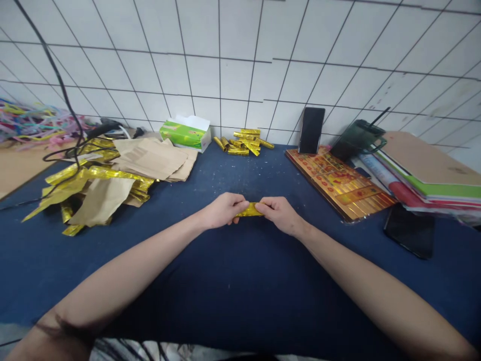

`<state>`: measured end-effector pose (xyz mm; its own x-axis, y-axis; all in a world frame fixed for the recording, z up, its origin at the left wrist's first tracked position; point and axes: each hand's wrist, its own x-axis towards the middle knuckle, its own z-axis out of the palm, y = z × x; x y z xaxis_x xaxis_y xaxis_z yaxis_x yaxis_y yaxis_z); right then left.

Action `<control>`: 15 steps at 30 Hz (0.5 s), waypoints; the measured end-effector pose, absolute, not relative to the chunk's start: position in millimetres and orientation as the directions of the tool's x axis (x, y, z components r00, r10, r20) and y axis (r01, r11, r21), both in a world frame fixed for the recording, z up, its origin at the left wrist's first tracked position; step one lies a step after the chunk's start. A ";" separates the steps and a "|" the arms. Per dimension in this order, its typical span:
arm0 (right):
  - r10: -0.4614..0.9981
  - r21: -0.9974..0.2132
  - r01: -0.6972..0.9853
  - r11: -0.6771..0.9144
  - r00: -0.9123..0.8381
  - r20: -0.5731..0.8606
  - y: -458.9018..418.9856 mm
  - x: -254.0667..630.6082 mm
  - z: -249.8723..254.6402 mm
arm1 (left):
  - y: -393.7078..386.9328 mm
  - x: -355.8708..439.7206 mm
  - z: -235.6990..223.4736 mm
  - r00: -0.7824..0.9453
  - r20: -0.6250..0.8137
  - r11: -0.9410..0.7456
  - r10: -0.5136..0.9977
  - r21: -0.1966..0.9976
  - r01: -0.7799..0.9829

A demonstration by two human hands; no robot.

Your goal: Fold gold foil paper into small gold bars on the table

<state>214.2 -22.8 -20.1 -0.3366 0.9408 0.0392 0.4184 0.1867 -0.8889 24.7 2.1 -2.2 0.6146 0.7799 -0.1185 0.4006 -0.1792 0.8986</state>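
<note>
A small rolled piece of gold foil paper (pixel 249 210) lies between both hands, just above the dark blue table cloth (pixel 240 281). My left hand (pixel 224 209) pinches its left end with fingers closed. My right hand (pixel 278 213) grips its right end, fingers curled over it. A pile of finished gold foil rolls (pixel 244 142) lies at the back by the wall. Loose gold foil sheets and brown paper (pixel 101 183) are heaped at the left.
A green tissue box (pixel 185 133) stands at the back. A stack of printed gold sheets (pixel 338 181) lies at the right. One phone (pixel 311 130) leans on the tiled wall; another phone (pixel 410 230) lies flat. Books and folders (pixel 424 175) are stacked far right.
</note>
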 end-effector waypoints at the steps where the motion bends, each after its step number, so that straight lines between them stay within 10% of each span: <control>1: 0.939 -0.893 0.413 0.180 -0.342 0.032 -22.7 214.5 -20.8 | 0.4 25.8 -1.9 0.625 -0.101 -0.231 0.774 0.874 0.427; 15: 0.940 -0.994 0.090 -0.065 -0.329 -0.091 -40.0 193.6 -25.2 | -19.2 45.8 -10.8 0.441 0.060 -0.204 0.895 0.936 0.286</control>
